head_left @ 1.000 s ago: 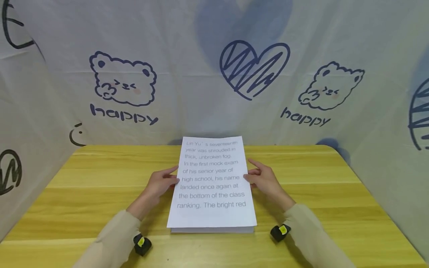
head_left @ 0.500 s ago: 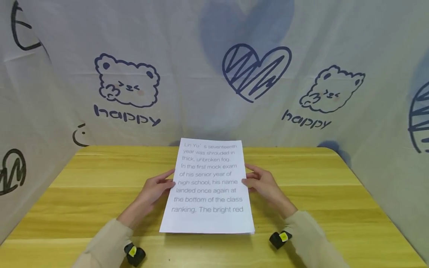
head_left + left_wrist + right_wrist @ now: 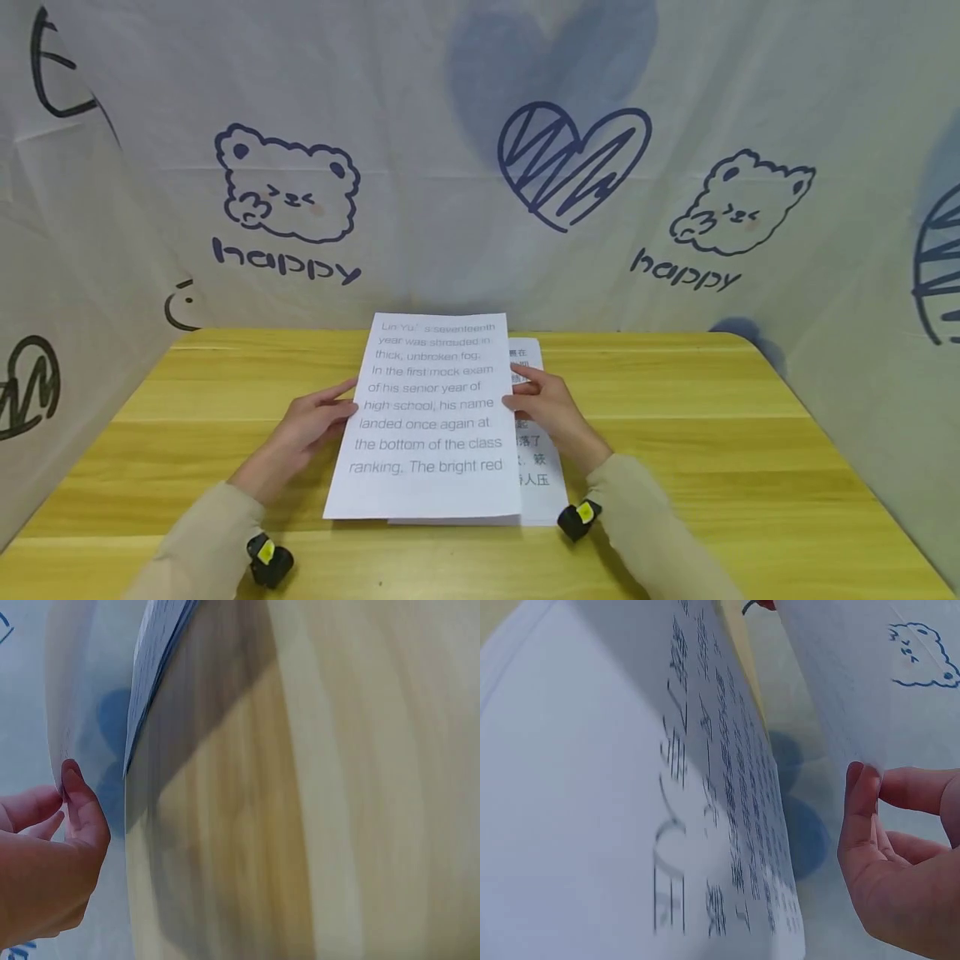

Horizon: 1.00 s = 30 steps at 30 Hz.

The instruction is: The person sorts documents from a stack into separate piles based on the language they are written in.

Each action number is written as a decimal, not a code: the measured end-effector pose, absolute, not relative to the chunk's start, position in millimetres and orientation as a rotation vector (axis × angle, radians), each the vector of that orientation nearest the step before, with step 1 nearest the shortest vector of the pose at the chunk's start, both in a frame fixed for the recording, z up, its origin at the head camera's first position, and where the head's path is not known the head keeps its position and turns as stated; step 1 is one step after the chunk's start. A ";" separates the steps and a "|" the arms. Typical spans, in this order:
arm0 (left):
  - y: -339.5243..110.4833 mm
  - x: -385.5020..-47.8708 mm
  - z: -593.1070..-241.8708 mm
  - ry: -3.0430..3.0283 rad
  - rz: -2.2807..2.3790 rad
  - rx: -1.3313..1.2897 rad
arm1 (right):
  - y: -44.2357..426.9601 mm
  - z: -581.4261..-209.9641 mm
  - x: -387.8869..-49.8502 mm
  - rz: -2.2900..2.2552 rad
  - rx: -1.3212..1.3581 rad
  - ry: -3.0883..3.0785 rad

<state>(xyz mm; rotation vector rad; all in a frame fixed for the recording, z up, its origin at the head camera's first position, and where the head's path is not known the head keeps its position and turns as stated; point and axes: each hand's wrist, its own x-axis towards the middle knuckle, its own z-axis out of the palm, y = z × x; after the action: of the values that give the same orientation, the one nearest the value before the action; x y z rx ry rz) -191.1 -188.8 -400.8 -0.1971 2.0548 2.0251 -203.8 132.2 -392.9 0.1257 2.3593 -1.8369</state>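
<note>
A white sheet of paper (image 3: 427,492) with large English print is held up by its two long edges. My left hand (image 3: 311,429) pinches its left edge between thumb and fingers, which the left wrist view shows closely. On the opposite edge, my right hand (image 3: 551,417) pinches the sheet the same way. Beneath it lies a stack of paper (image 3: 546,500) whose top page carries Chinese characters. The raised sheet covers most of that page, leaving its right strip in sight. In the right wrist view a gap separates the held sheet (image 3: 847,682) from the printed page (image 3: 615,795).
The stack rests on a yellow wood-grain table (image 3: 675,400). A white curtain (image 3: 420,208) with bear, heart and "happy" drawings hangs behind the table and along its sides. Each sleeve bears a small black wrist camera, one on the left (image 3: 270,562) and one on the right (image 3: 579,521).
Both hands have lifted the English-printed sheet off the stack and carried it left. The Chinese-printed page below has come into view on the right.
</note>
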 end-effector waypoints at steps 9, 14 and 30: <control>-224.8 -193.7 -400.9 2.058 1.988 -0.160 | 95.8 -394.5 -211.1 -1.807 0.102 2.364; -250.2 -195.5 -404.6 2.085 1.904 -0.179 | 68.1 -394.9 -214.0 -1.775 0.083 2.375; -315.0 -205.7 -396.5 2.144 1.863 -0.226 | 1.3 -392.4 -228.7 -1.817 0.101 2.336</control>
<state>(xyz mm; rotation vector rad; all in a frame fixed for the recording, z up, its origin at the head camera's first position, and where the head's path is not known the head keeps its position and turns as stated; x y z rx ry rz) -205.7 -315.0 -396.5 -0.2258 2.1442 1.8627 -228.7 1.3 -392.4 0.1013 2.3359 -1.8171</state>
